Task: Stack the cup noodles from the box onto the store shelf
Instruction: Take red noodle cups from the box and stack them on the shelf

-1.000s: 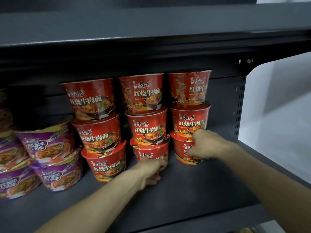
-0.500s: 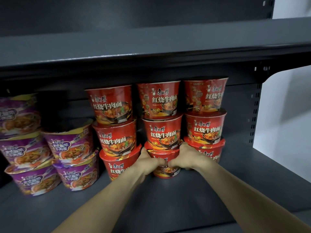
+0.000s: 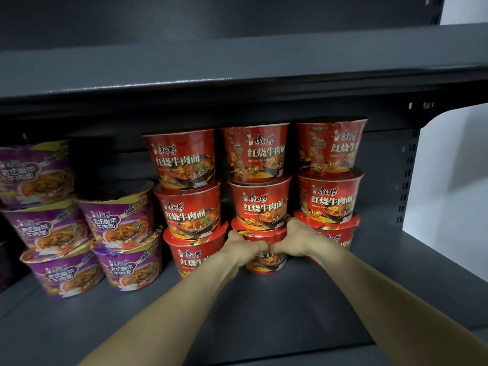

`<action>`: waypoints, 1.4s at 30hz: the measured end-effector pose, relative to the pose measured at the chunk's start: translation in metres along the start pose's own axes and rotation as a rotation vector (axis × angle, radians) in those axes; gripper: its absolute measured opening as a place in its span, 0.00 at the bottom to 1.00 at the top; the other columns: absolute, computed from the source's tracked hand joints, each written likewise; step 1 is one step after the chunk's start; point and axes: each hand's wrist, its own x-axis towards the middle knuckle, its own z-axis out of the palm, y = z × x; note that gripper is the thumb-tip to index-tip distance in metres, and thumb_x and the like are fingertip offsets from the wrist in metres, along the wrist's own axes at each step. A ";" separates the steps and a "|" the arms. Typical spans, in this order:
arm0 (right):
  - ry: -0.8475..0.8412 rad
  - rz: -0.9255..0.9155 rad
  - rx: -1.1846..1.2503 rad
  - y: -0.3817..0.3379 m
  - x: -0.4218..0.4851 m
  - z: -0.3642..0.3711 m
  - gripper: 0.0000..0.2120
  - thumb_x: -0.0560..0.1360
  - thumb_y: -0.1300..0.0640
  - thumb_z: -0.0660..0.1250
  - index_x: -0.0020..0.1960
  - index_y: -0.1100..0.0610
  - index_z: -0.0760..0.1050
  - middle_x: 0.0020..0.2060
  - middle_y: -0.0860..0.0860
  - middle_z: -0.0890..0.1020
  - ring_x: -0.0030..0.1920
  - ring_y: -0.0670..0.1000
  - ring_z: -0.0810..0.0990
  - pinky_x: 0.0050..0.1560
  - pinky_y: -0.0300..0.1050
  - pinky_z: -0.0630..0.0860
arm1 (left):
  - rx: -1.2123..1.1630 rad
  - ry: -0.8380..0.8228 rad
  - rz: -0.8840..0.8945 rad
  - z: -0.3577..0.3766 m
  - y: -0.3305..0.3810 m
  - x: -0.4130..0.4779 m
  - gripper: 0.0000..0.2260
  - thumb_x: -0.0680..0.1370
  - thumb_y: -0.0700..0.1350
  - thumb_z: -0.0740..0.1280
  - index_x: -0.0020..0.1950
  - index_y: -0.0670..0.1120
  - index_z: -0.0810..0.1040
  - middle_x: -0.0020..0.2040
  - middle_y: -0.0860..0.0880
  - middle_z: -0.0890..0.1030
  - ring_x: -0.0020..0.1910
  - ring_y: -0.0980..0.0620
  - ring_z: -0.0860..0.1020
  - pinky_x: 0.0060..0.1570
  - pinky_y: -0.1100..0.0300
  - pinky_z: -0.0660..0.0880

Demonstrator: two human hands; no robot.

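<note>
Left hand: The left hand (image 3: pixel 241 247) wraps the left side of the bottom middle cup (image 3: pixel 266 263). Its fingers are curled and clamped on the cup.
Right hand: The right hand (image 3: pixel 293 239) wraps the right side of the same cup, fingers curled on it too. The two hands meet at the knuckles in front.
Why two hands: I think a squeeze from both sides lets the person slide or turn the cup without tipping it, as two more cups sit on top of it.
Where the cups are: The red cup noodles (image 3: pixel 261 204) stand on the shelf (image 3: pixel 264 318) in three piles side by side, each three cups high. The held cup is at the bottom of the middle pile.
Why piled: Each cup sits on the flat lid of the one below, so more fit under the top board (image 3: pixel 237 70).
Neighbours: Purple cup noodles (image 3: pixel 118 225) are piled to the left, kept apart from the red ones by kind.
Box: Not in view.
What could go wrong: A hard push down low could make the middle pile lean or fall.
</note>
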 end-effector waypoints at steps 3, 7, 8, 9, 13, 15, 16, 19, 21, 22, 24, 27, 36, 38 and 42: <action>0.000 -0.005 -0.025 -0.001 -0.011 -0.003 0.29 0.69 0.50 0.75 0.64 0.60 0.69 0.59 0.54 0.77 0.57 0.53 0.77 0.55 0.43 0.74 | 0.021 0.007 -0.034 0.002 -0.005 -0.011 0.31 0.68 0.46 0.78 0.66 0.40 0.71 0.58 0.46 0.79 0.52 0.49 0.77 0.50 0.60 0.73; 0.030 -0.008 -0.079 -0.005 -0.031 -0.002 0.19 0.73 0.52 0.71 0.60 0.58 0.73 0.56 0.53 0.79 0.53 0.53 0.79 0.53 0.43 0.74 | 0.021 0.041 -0.018 -0.001 -0.012 -0.029 0.20 0.72 0.48 0.75 0.59 0.40 0.77 0.50 0.45 0.80 0.38 0.53 0.75 0.44 0.59 0.73; 0.041 0.004 -0.084 -0.005 -0.036 0.000 0.20 0.73 0.51 0.70 0.61 0.58 0.72 0.56 0.53 0.79 0.54 0.53 0.78 0.53 0.44 0.74 | 0.002 0.032 0.005 -0.002 -0.010 -0.033 0.17 0.74 0.46 0.73 0.58 0.40 0.77 0.51 0.43 0.81 0.37 0.52 0.74 0.44 0.59 0.73; 0.050 0.011 -0.094 -0.006 -0.041 0.002 0.19 0.74 0.50 0.70 0.61 0.57 0.73 0.56 0.53 0.79 0.54 0.53 0.79 0.53 0.44 0.74 | -0.016 0.026 0.024 -0.004 -0.007 -0.037 0.14 0.75 0.46 0.72 0.57 0.40 0.77 0.51 0.43 0.81 0.38 0.52 0.74 0.45 0.59 0.73; 0.102 0.057 -0.137 -0.002 -0.067 0.007 0.09 0.74 0.51 0.68 0.43 0.56 0.73 0.40 0.50 0.77 0.40 0.50 0.76 0.37 0.41 0.71 | -0.058 -0.017 0.086 -0.001 0.004 -0.052 0.05 0.76 0.41 0.70 0.44 0.43 0.75 0.39 0.47 0.77 0.34 0.51 0.74 0.37 0.60 0.72; 0.139 0.095 -0.157 0.001 -0.085 0.011 0.08 0.75 0.53 0.67 0.45 0.58 0.72 0.42 0.51 0.76 0.44 0.52 0.76 0.41 0.43 0.71 | -0.064 -0.086 0.102 0.005 0.004 -0.057 0.07 0.76 0.41 0.69 0.39 0.42 0.76 0.34 0.47 0.77 0.31 0.50 0.73 0.30 0.62 0.68; 0.162 0.110 -0.170 0.004 -0.095 0.012 0.08 0.75 0.54 0.67 0.48 0.58 0.73 0.45 0.52 0.77 0.48 0.54 0.77 0.44 0.44 0.72 | -0.063 -0.125 0.106 0.010 0.004 -0.059 0.06 0.76 0.41 0.68 0.40 0.42 0.77 0.34 0.46 0.77 0.31 0.50 0.72 0.29 0.62 0.67; 0.230 0.189 -0.199 0.012 -0.129 0.015 0.08 0.76 0.55 0.64 0.53 0.58 0.74 0.54 0.57 0.79 0.53 0.56 0.78 0.47 0.43 0.71 | -0.076 -0.245 0.120 0.028 0.003 -0.075 0.06 0.77 0.40 0.67 0.39 0.44 0.75 0.32 0.46 0.74 0.29 0.51 0.70 0.28 0.63 0.66; 0.270 0.271 -0.226 0.017 -0.158 0.017 0.13 0.77 0.56 0.62 0.57 0.61 0.75 0.57 0.58 0.79 0.56 0.58 0.78 0.48 0.44 0.71 | -0.071 -0.336 0.133 0.043 0.001 -0.092 0.09 0.76 0.40 0.67 0.37 0.47 0.73 0.31 0.48 0.73 0.28 0.52 0.70 0.29 0.63 0.66; 0.286 0.299 -0.243 0.021 -0.170 0.018 0.14 0.77 0.56 0.62 0.58 0.62 0.76 0.56 0.58 0.80 0.56 0.58 0.79 0.48 0.43 0.72 | -0.070 -0.376 0.144 0.049 0.000 -0.101 0.09 0.76 0.40 0.67 0.36 0.47 0.72 0.31 0.48 0.73 0.28 0.53 0.70 0.29 0.63 0.67; 0.303 0.396 -0.265 0.033 -0.198 0.021 0.11 0.74 0.56 0.64 0.50 0.62 0.78 0.49 0.57 0.81 0.48 0.57 0.80 0.43 0.43 0.73 | -0.039 -0.485 0.157 0.064 -0.005 -0.126 0.08 0.76 0.40 0.66 0.37 0.47 0.72 0.32 0.48 0.73 0.28 0.53 0.69 0.29 0.63 0.66; 0.297 0.572 -0.243 0.057 -0.241 0.030 0.10 0.73 0.59 0.62 0.35 0.61 0.71 0.32 0.55 0.79 0.32 0.55 0.77 0.37 0.44 0.75 | 0.003 -0.634 0.166 0.087 -0.017 -0.164 0.04 0.76 0.40 0.65 0.42 0.45 0.74 0.34 0.47 0.74 0.30 0.52 0.70 0.29 0.63 0.68; 0.306 0.906 -0.063 0.132 -0.374 0.075 0.06 0.74 0.60 0.62 0.39 0.61 0.71 0.30 0.55 0.77 0.28 0.54 0.76 0.37 0.47 0.79 | 0.205 -0.993 0.117 0.163 -0.081 -0.278 0.09 0.76 0.43 0.68 0.54 0.43 0.77 0.43 0.46 0.78 0.41 0.50 0.77 0.34 0.59 0.74; 0.284 0.976 -0.014 0.146 -0.401 0.087 0.06 0.75 0.60 0.62 0.43 0.63 0.73 0.31 0.56 0.78 0.30 0.55 0.76 0.37 0.47 0.79 | 0.247 -1.060 0.113 0.177 -0.096 -0.304 0.03 0.76 0.42 0.67 0.49 0.44 0.76 0.38 0.48 0.76 0.36 0.52 0.75 0.33 0.61 0.73; 0.239 1.092 0.093 0.170 -0.455 0.105 0.10 0.76 0.59 0.63 0.48 0.65 0.77 0.31 0.54 0.78 0.32 0.53 0.78 0.36 0.45 0.79 | 0.351 -1.184 0.081 0.204 -0.126 -0.351 0.02 0.76 0.42 0.67 0.45 0.45 0.75 0.37 0.49 0.75 0.34 0.53 0.74 0.31 0.61 0.71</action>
